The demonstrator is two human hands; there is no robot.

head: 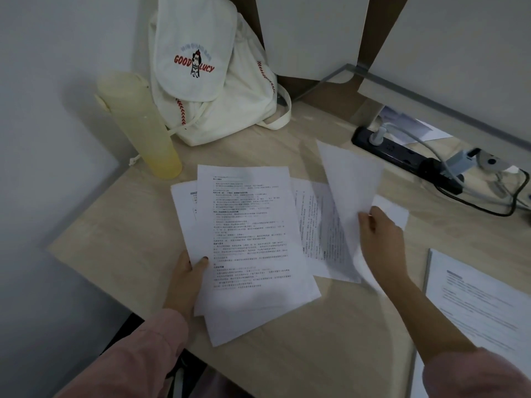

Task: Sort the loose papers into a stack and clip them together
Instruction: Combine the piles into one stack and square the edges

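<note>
A loose stack of printed papers (pixel 250 239) lies on the wooden desk (pixel 330 340), its sheets fanned out of line. My left hand (pixel 188 278) grips the stack's left edge, thumb on the top sheet. My right hand (pixel 379 234) holds a single sheet (pixel 349 179) lifted off the desk and tilted upright. Under that sheet more printed pages (pixel 321 225) lie flat, to the right of the stack. No clip is visible.
A pale yellow bottle (pixel 140 124) and a white cloth bag (pixel 207 81) stand at the back left. A black power strip (pixel 402 156) with cables runs along the back right. Another printed document (pixel 482 305) lies at the right edge.
</note>
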